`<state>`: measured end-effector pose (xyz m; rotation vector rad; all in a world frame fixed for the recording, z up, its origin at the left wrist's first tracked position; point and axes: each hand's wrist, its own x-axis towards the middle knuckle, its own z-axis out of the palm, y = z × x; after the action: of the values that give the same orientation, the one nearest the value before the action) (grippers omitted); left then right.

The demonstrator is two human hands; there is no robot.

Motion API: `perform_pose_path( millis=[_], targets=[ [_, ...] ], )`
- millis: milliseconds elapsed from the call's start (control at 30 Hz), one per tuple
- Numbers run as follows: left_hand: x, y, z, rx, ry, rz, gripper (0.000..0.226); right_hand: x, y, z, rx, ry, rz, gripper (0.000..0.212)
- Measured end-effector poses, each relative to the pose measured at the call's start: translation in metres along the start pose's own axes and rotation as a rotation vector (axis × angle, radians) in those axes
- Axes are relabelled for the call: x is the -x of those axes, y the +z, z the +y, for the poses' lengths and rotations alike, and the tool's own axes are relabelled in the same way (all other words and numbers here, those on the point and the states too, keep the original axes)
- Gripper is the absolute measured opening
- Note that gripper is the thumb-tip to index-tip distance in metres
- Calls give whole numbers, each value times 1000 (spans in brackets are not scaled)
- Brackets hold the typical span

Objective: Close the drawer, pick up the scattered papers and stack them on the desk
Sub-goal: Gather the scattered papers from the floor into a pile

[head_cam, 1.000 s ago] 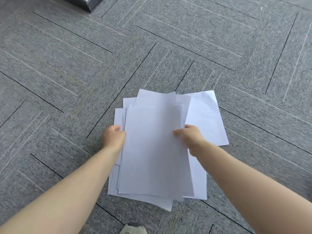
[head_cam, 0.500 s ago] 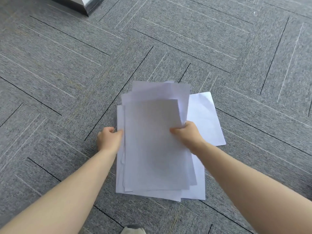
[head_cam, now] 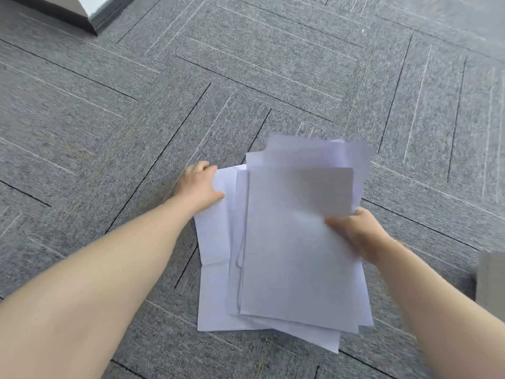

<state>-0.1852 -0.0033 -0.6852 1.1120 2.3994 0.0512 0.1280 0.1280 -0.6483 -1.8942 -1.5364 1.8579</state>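
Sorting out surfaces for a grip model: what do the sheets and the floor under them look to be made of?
Sheets: thin white office paper, matte; the edges flex and fan out where the right hand pinches them. Floor: grey carpet tiles, likely short-pile synthetic; fine ribbed texture, dark seams, no shine.

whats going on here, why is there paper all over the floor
A person is gathering loose white sheets off the grey carpet. The right hand pinches the bundle of papers at its right edge, while the left hand reaches onto the sheet sticking out on the left. The edges are uneven, and no desk or drawer is clearly in view.
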Motion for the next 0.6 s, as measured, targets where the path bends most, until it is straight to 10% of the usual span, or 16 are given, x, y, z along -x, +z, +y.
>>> perform_pose_path(
  millis=[333, 600],
  targets=[
    [-17, -10, 18, -282, -66, -146, 68, 1, -21, 8, -212, -40, 28, 15],
    [75, 4, -6, 345, -164, -160, 15, 1, -27, 0, -464, -64, 32, 15]
  ],
)
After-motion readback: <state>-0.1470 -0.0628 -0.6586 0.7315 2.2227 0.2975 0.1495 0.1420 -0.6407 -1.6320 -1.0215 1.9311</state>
